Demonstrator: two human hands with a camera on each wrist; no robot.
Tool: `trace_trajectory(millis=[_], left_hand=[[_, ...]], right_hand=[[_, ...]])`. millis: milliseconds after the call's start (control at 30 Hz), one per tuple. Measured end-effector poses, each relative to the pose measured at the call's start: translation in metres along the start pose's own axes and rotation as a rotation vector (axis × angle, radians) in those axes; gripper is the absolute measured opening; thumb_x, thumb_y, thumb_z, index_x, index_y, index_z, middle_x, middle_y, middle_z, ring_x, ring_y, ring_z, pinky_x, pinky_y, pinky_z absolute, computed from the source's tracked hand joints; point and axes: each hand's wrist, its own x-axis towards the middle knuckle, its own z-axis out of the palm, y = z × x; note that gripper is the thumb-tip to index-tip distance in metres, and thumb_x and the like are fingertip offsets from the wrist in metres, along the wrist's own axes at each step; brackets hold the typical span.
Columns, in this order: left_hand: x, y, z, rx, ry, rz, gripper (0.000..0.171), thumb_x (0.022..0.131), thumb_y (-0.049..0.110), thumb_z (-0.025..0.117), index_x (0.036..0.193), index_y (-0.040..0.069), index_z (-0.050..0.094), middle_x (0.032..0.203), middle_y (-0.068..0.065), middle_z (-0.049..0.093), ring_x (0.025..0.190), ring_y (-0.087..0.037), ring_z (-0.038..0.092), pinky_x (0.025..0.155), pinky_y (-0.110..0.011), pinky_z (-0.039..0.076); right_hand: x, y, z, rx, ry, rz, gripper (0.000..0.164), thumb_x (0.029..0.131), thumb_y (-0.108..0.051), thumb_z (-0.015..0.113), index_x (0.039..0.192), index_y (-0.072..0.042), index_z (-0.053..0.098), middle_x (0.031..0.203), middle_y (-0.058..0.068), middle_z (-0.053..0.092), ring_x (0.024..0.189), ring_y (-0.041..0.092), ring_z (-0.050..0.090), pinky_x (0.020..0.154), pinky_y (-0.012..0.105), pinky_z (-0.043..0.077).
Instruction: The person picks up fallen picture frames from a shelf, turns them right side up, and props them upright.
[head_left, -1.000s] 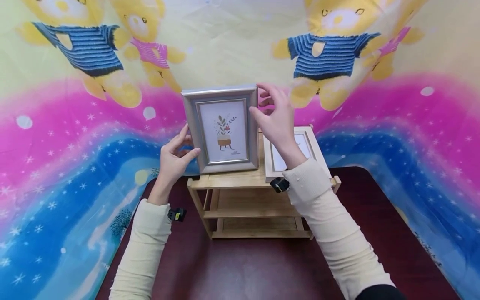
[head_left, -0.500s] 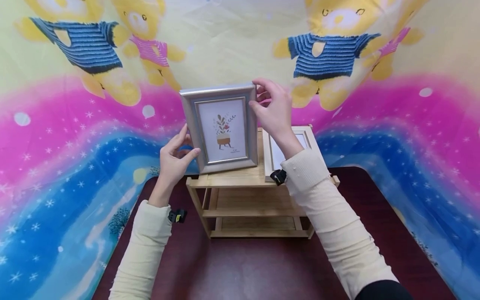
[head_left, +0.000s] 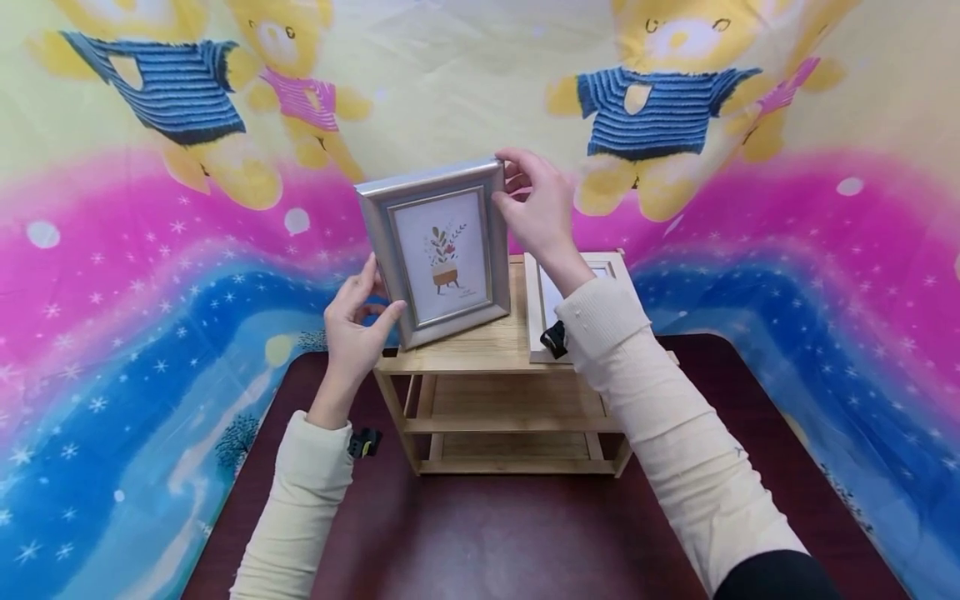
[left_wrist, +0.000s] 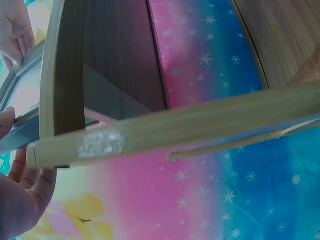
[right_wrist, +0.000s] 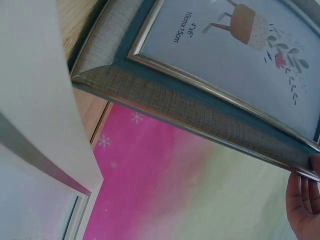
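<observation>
A silver picture frame [head_left: 497, 250] with a potted-plant print stands tilted on the left of a wooden rack's top shelf [head_left: 480, 354]. Its lower left corner is down by the shelf's front edge; the lower right corner sits higher. My left hand [head_left: 354, 327] pinches its left side low down, thumb in front. At the upper right corner, my right hand [head_left: 543, 208] grips the side between thumb and fingers. The right wrist view shows the picture frame [right_wrist: 165, 102] close up, with fingertips of the right hand [right_wrist: 302, 202] at its edge. Fingers behind the frame are partly hidden.
To the right on the rack lies a cream picture frame [head_left: 535, 312], partly covered by my right forearm. Two lower shelves [head_left: 517, 404] show beneath. The rack stands on a dark red table [head_left: 495, 533], before a teddy-bear printed cloth [head_left: 465, 83].
The silver frame has tilted counterclockwise, its right side rising and shifting left. My right hand has moved left and slightly up with it; the left hand has shifted slightly right.
</observation>
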Motion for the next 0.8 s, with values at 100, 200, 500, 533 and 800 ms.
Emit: trace_trajectory(millis=[100,200,500,533,800], left_hand=[[-0.002,0.002,0.003,0.029,0.019,0.018,0.062,0.074,-0.015,0.065,0.131,-0.004,0.043,0.094,-0.021,0.051,0.087,-0.014,0.049,0.065,-0.016,0.047],[-0.004,0.005,0.007,0.061,0.032,0.029,0.061,0.074,-0.013,0.066,0.131,-0.004,0.043,0.093,-0.025,0.051,0.085,-0.017,0.049,0.064,-0.016,0.047],[-0.009,0.011,0.014,0.142,0.088,0.061,0.059,0.074,-0.012,0.066,0.129,-0.003,0.047,0.091,-0.022,0.052,0.080,-0.023,0.049,0.063,-0.017,0.046],[-0.010,0.012,0.015,0.151,0.093,0.068,0.060,0.074,-0.011,0.067,0.129,-0.002,0.047,0.090,-0.022,0.052,0.080,-0.024,0.050,0.063,-0.017,0.046],[-0.014,0.018,0.016,0.182,0.061,0.063,0.071,0.072,-0.011,0.068,0.135,-0.006,0.037,0.097,-0.022,0.055,0.085,-0.025,0.053,0.063,-0.021,0.049]], right_hand=[[0.003,0.002,0.001,0.006,-0.016,0.010,0.039,0.078,0.007,0.060,0.116,0.000,0.060,0.096,0.015,0.060,0.082,0.021,0.059,0.078,0.027,0.050],[0.005,0.004,0.002,0.015,-0.018,0.010,0.039,0.077,0.007,0.060,0.116,0.000,0.060,0.095,0.016,0.060,0.081,0.021,0.060,0.077,0.027,0.050],[-0.004,-0.002,0.001,-0.053,-0.130,-0.047,0.058,0.077,-0.023,0.072,0.129,-0.007,0.052,0.109,0.017,0.051,0.086,0.024,0.055,0.079,0.029,0.048],[-0.006,-0.003,0.001,-0.077,-0.137,-0.050,0.061,0.075,-0.027,0.073,0.130,-0.009,0.052,0.111,0.016,0.049,0.088,0.023,0.053,0.079,0.028,0.047],[-0.016,-0.010,0.005,-0.195,-0.143,-0.063,0.079,0.066,-0.040,0.079,0.133,-0.013,0.047,0.119,0.013,0.043,0.096,0.021,0.045,0.079,0.027,0.040]])
